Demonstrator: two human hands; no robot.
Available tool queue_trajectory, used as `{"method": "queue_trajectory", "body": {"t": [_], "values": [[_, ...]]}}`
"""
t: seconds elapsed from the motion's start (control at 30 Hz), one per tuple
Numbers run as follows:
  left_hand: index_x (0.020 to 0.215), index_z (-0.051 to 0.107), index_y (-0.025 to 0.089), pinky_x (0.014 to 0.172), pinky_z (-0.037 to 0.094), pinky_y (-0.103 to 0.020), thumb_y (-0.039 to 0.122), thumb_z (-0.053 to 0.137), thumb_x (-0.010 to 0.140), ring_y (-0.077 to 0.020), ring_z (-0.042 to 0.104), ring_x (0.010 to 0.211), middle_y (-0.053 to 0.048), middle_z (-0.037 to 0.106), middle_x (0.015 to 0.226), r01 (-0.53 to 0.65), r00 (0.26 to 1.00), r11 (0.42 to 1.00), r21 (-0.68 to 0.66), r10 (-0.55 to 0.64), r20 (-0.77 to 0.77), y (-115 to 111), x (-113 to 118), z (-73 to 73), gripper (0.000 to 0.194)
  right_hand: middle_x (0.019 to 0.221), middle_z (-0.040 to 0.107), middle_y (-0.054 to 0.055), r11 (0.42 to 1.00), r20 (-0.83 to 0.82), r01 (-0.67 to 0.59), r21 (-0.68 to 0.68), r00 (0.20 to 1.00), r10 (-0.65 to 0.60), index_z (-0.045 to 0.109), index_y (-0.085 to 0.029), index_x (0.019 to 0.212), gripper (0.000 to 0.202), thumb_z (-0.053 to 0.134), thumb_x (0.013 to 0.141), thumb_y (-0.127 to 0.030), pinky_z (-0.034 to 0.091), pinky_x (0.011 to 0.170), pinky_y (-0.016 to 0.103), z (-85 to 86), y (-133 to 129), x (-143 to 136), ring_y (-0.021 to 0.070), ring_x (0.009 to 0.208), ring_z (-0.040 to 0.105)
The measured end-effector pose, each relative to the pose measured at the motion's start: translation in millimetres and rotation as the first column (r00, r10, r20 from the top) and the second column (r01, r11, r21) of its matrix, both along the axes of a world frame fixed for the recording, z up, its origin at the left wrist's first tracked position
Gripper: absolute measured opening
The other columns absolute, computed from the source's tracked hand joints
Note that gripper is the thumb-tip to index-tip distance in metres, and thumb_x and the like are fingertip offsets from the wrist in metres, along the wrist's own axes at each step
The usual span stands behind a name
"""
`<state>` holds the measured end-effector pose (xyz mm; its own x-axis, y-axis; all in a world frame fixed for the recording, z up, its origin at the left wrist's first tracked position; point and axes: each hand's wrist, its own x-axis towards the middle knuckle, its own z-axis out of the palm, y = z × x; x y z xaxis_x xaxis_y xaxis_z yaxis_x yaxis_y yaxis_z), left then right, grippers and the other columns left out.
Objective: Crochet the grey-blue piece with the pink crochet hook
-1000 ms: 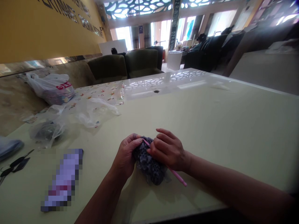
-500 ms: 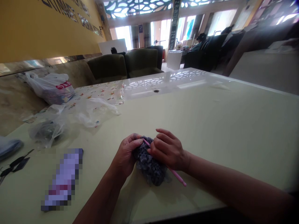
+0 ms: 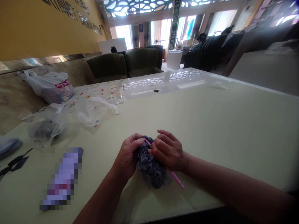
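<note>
A dark grey crocheted piece (image 3: 151,169) with frilly, partly see-through edging is held just above the near part of the table. My left hand (image 3: 128,152) pinches its upper left edge between thumb and fingers. In my right hand (image 3: 167,151) is a pink crochet hook (image 3: 177,181), gripped with the fingers curled and the little finger side raised. The hook's tip meets the piece close to my left thumb, and its thick end sticks out below my right palm. My right fingers hide the middle of the hook and part of the piece.
On the pale table (image 3: 210,124), a blurred purple item (image 3: 63,177) and black keys (image 3: 16,163) lie at left. Beyond them are clear plastic bags (image 3: 93,112) and a full white carrier bag (image 3: 51,87). Dark green chairs (image 3: 142,60) stand behind the table.
The pink hook's thick end has shifted slightly left and down. Both hands stay close together on the crocheted piece, which has moved very slightly.
</note>
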<state>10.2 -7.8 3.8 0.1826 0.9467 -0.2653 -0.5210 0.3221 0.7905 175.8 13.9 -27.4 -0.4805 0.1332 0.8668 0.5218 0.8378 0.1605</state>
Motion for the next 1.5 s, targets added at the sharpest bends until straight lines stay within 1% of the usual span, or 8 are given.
{"method": "queue_trajectory", "body": {"t": [0.2, 0.43, 0.53, 0.67, 0.8, 1.1, 1.23, 1.5], "values": [[0.074, 0.063, 0.015, 0.063, 0.046, -0.022, 0.02, 0.076, 0.07, -0.0113, 0.058, 0.065, -0.001, 0.067, 0.07, -0.032, 0.999, 0.999, 0.025, 0.033, -0.024, -2, 4, -0.5, 0.014, 0.066, 0.054, 0.0, 1.0, -0.02, -0.004, -0.012, 1.0, 0.004, 0.057, -0.017, 0.069, 0.027, 0.054, 0.096, -0.018, 0.053, 0.093, 0.037, 0.3, 0, 0, 0.0132, 0.068, 0.049], [0.07, 0.062, 0.015, 0.061, 0.043, -0.021, 0.018, 0.075, 0.068, -0.0095, 0.054, 0.062, 0.001, 0.062, 0.067, 0.036, 0.997, 0.999, -0.029, -0.034, 0.064, -3, 6, -0.9, 0.014, 0.069, 0.055, 0.001, 1.0, 0.005, -0.021, -0.007, 1.0, 0.021, 0.059, -0.017, 0.074, 0.025, 0.051, 0.098, -0.019, 0.053, 0.093, 0.037, 0.2, 3, 3, 0.0141, 0.071, 0.052], [0.074, 0.063, 0.016, 0.064, 0.044, -0.021, 0.017, 0.078, 0.065, -0.0097, 0.057, 0.065, 0.001, 0.064, 0.072, -0.038, 0.998, 0.999, -0.02, 0.039, 0.047, -6, 12, -4.9, 0.018, 0.068, 0.053, 0.0, 0.999, -0.013, -0.021, -0.029, 1.0, 0.021, 0.057, -0.017, 0.073, 0.023, 0.053, 0.097, -0.017, 0.053, 0.092, 0.036, 0.6, 7, 3, 0.0128, 0.067, 0.05], [0.077, 0.063, 0.017, 0.07, 0.046, -0.022, 0.021, 0.078, 0.069, -0.0107, 0.059, 0.071, 0.0, 0.067, 0.078, -0.114, 0.992, 0.991, 0.077, 0.117, -0.041, -7, 13, -8.9, 0.018, 0.066, 0.053, -0.001, 0.998, -0.045, -0.035, -0.049, 0.998, 0.033, 0.056, -0.018, 0.073, 0.024, 0.054, 0.097, -0.021, 0.054, 0.089, 0.034, 0.2, 12, 3, 0.0117, 0.065, 0.05], [0.08, 0.066, 0.017, 0.071, 0.047, -0.022, 0.018, 0.076, 0.07, -0.0114, 0.06, 0.073, -0.001, 0.069, 0.08, -0.094, 0.993, 0.99, 0.101, 0.1, -0.058, -4, 9, -8.3, 0.014, 0.068, 0.057, 0.001, 0.993, -0.12, -0.1, -0.057, 0.988, 0.093, 0.058, -0.016, 0.079, 0.018, 0.055, 0.096, -0.021, 0.056, 0.087, 0.034, -2.9, 16, 3, 0.0119, 0.065, 0.055], [0.076, 0.067, 0.014, 0.067, 0.047, -0.021, 0.016, 0.076, 0.067, -0.0111, 0.06, 0.069, -0.002, 0.069, 0.075, -0.04, 0.997, 0.999, 0.003, 0.04, 0.06, 1, 7, -5.1, 0.013, 0.08, 0.066, 0.009, 0.927, -0.233, -0.329, -0.18, 0.93, 0.285, 0.064, -0.011, 0.09, 0.013, 0.054, 0.094, -0.017, 0.061, 0.083, 0.036, 1.5, 20, 6, 0.0157, 0.076, 0.064], [0.078, 0.067, 0.016, 0.068, 0.048, -0.022, 0.017, 0.078, 0.066, -0.0119, 0.062, 0.069, -0.001, 0.07, 0.075, -0.12, 0.992, 0.992, 0.035, 0.119, 0.031, -1, 8, -6.4, 0.016, 0.084, 0.069, 0.009, 0.921, -0.252, -0.309, -0.238, 0.935, 0.249, 0.065, -0.013, 0.093, 0.012, 0.052, 0.092, -0.012, 0.061, 0.08, 0.035, 3.3, 16, 6, 0.0168, 0.081, 0.067], [0.079, 0.068, 0.016, 0.07, 0.049, -0.021, 0.018, 0.076, 0.071, -0.0108, 0.063, 0.069, -0.001, 0.072, 0.076, -0.169, 0.985, 0.981, 0.094, 0.17, 0.001, -5, 11, -9.2, 0.011, 0.089, 0.073, 0.01, 0.924, -0.251, -0.27, -0.27, 0.946, 0.203, 0.065, -0.013, 0.099, 0.017, 0.05, 0.092, -0.011, 0.062, 0.079, 0.032, 0.5, 11, 4, 0.0185, 0.086, 0.072]]}}
